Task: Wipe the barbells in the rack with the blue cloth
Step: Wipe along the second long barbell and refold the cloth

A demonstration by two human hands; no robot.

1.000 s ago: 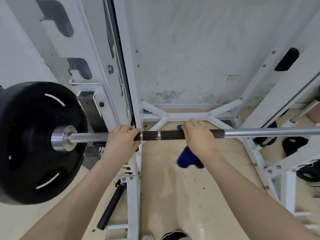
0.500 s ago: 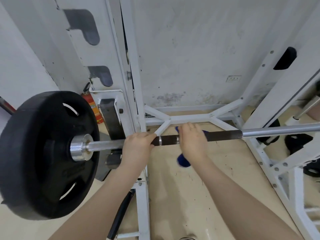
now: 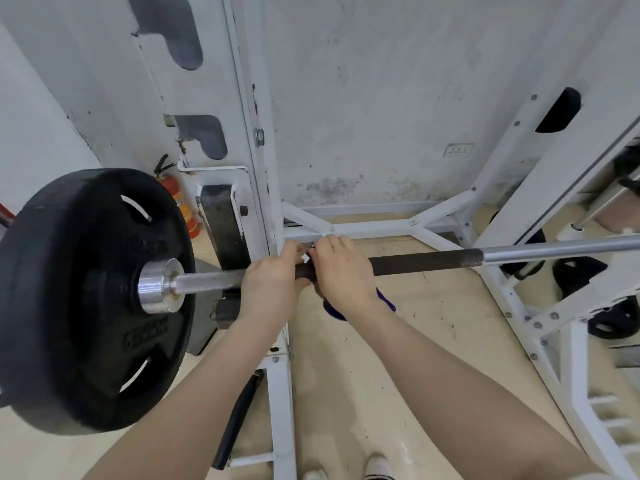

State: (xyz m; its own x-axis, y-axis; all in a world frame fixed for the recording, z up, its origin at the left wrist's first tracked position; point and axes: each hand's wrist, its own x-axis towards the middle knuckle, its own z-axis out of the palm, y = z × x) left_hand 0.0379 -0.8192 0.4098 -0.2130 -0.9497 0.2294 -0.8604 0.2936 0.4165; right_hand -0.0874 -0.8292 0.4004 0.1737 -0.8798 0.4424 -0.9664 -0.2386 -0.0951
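Observation:
A barbell (image 3: 426,262) lies across the white rack (image 3: 256,161), dark in its knurled middle and bright steel toward the right. A black weight plate (image 3: 86,299) sits on its left sleeve. My left hand (image 3: 268,282) grips the bar just right of the rack upright. Right beside it, touching, my right hand (image 3: 343,275) wraps the blue cloth (image 3: 384,299) round the bar; only the cloth's hanging end shows below my wrist.
A red fire extinguisher (image 3: 180,206) stands behind the plate by the wall. More black plates (image 3: 613,320) lean at the rack's right foot. A black bar (image 3: 237,424) lies on the floor by the left base rail. My shoes (image 3: 377,467) show at the bottom edge.
My right hand has slid the cloth leftward along the bar until it meets my left hand. The view has shifted, so the plate and bar appear further right.

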